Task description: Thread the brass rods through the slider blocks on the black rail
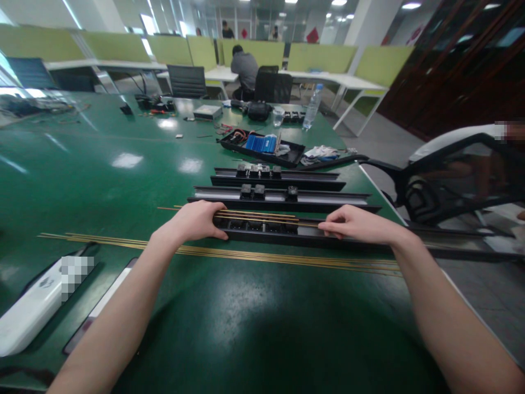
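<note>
Directly in front of me lies a long black rail (266, 237) with several black blocks set in its channel. My left hand (200, 219) is closed around the rail's left part, thumb at the near side and fingers at the far side. Several thin brass rods (262, 215) run above the channel, passing by or under the left fingers. To the right, my right hand (348, 223) pinches the end of one rod over the channel. Nearer to me, a loose bundle of brass rods (262, 255) lies on the green table (197, 317), partly behind my left forearm.
Two black rails with blocks (283, 207) (279, 184) lie beyond. Farther back are a black tray (262, 146) with a blue part, gloves (324, 154) and a water bottle (313, 108). A white device (36, 306) sits left. A chair (463, 169) stands at the right edge.
</note>
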`<state>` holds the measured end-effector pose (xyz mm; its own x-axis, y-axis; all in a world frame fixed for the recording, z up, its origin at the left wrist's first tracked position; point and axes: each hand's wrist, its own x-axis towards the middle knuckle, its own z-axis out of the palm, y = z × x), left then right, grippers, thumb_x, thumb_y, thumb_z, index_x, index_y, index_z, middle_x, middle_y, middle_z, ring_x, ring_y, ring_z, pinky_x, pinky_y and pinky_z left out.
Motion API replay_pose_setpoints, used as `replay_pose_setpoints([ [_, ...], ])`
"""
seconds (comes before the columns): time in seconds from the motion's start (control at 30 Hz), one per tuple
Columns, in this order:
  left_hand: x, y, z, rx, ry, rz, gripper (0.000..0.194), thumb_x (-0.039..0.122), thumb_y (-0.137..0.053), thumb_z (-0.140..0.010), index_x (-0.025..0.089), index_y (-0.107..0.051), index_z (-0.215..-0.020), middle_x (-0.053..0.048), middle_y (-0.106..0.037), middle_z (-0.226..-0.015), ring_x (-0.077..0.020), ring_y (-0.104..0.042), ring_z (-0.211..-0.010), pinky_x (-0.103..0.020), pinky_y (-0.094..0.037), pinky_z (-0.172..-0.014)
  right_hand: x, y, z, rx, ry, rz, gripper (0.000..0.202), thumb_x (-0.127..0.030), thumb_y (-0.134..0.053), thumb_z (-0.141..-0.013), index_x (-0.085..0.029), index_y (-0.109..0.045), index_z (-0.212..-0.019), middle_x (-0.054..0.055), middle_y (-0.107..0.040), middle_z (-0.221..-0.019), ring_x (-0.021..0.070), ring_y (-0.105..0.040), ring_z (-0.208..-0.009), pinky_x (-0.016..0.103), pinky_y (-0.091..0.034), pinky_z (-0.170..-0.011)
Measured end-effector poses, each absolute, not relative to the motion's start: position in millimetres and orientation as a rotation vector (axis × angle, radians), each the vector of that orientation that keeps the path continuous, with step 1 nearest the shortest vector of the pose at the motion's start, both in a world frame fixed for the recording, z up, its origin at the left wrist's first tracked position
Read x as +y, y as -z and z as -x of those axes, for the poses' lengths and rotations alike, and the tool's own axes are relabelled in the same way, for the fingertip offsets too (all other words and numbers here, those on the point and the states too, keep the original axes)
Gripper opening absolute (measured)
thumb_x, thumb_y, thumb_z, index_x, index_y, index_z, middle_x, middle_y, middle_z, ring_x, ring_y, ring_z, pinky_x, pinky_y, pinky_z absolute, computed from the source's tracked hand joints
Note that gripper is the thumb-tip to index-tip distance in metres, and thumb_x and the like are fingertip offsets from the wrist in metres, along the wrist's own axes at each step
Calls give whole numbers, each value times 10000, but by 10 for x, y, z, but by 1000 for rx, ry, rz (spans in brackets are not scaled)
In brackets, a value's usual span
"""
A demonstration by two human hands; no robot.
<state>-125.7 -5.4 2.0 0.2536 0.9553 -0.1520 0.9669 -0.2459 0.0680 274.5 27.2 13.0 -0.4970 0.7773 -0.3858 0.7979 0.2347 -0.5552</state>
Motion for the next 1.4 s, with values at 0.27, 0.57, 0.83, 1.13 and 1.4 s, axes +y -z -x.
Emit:
replay_pose_setpoints([
  [0.27, -50, -11, 1266, 1835, 122, -2376, 757, 681, -717, -636, 257, -638, -1258, -83, -718, -1227, -323, -668, -1095, -372, -532, -875, 292, -128, -2771, 2439, 1123, -1549, 579, -744, -569, -815, -194, -733, -741, 17, -627, -643, 145, -490, -576, 281, -356, -551],
  [0.57, -44, 8, 1277, 1819, 115, -2391, 739, 675, -711, -651, 258, -634, -1255, -69, -726, -1215, -305, -676, -1077, -358, -528, -855, 291, -162, -2796, 2425, 1138, -1531, 586, -736, -560, -828, -182, -741, -757, 14, -636, -647, 145, -510, -592, 273, -364, -576],
  [0.83, -41, 11, 1276, 1813, 103, -2392, 727, 670, -720, -643, 259, -641, -1237, -61, -729, -1206, -307, -675, -1082, -361, -530, -852, 299, -169, -2786, 2453, 1092, -1554, 529, -680, -555, -867, -193, -737, -773, 27, -706, -728, 178, -575, -664, 287, -388, -616],
  [1.13, -46, 4, 1266, 1822, 110, -2384, 739, 664, -719, -646, 253, -637, -1255, -66, -729, -1199, -310, -676, -1071, -371, -530, -855, 133, -62, -2269, 2727, 1014, -1617, 522, -621, -477, -937, -187, -709, -764, 32, -708, -730, 174, -605, -670, 285, -385, -635],
  [1.4, -46, 3, 1256, 1825, 118, -2392, 756, 667, -718, -643, 245, -633, -1264, -83, -721, -1225, -315, -672, -1087, -374, -529, -868, 105, 83, -2141, 2786, 990, -1635, 469, -567, -497, -958, -196, -719, -777, 30, -717, -732, 186, -632, -682, 290, -390, -638],
])
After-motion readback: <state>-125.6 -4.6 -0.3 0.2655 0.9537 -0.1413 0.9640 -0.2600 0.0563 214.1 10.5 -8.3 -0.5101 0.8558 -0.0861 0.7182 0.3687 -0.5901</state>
